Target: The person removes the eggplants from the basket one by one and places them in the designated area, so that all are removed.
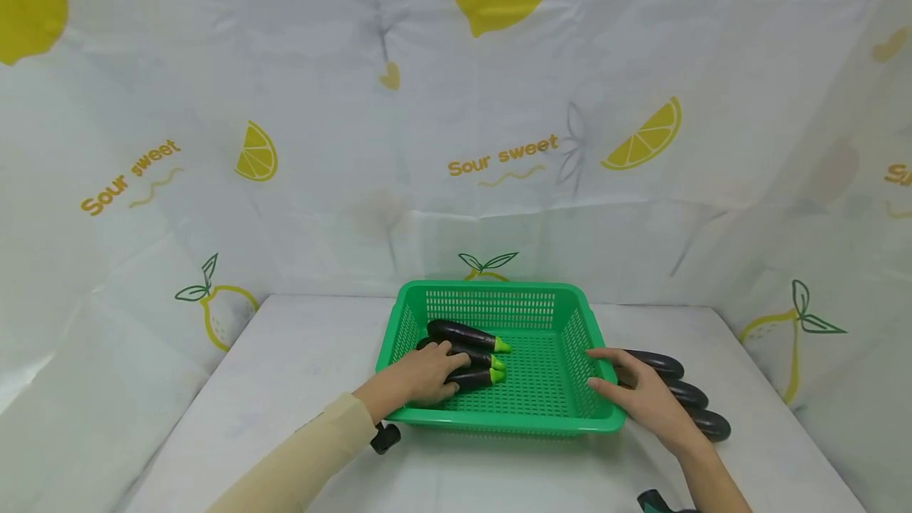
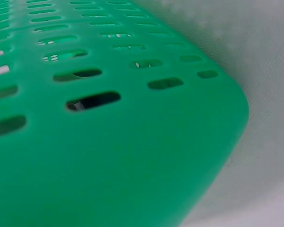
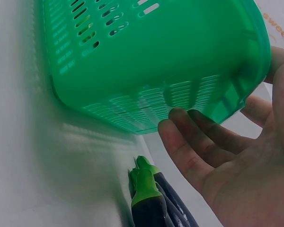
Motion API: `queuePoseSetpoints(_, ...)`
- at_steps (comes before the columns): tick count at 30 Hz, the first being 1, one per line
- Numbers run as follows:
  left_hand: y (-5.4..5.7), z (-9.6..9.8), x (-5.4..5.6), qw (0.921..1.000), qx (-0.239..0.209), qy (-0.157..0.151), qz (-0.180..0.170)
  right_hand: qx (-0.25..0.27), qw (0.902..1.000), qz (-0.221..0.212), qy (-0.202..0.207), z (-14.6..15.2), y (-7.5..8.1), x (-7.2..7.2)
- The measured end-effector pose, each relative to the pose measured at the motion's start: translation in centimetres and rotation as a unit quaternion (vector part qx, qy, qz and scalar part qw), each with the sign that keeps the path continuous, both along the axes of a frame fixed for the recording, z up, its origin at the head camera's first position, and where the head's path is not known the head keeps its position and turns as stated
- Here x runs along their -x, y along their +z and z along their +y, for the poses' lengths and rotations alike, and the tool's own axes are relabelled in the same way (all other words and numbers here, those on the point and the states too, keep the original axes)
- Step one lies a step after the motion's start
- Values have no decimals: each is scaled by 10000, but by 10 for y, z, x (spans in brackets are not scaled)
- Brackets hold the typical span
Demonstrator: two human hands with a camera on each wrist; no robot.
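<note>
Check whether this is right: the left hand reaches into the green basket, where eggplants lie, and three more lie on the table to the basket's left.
Wrong side: in the head view, the three other eggplants lie on the table to the right of the green basket. The left hand does reach into it, where eggplants lie.

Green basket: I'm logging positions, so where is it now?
In the head view, the green basket is low centre, between the left hand, over its eggplants, and the right hand at its right rim.
</note>
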State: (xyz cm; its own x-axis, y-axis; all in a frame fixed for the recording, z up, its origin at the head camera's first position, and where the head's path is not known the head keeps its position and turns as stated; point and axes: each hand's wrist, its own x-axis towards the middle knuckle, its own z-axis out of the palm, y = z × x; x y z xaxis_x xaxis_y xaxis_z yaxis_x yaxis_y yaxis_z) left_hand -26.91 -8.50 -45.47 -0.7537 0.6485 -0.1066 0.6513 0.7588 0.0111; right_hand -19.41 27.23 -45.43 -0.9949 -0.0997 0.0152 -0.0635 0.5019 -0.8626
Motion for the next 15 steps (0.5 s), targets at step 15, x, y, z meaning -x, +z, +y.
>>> queuePoseSetpoints(15,8,-6,-1,9988,-99,-363,314,-46,9999,-96,-58,0,-1,0)
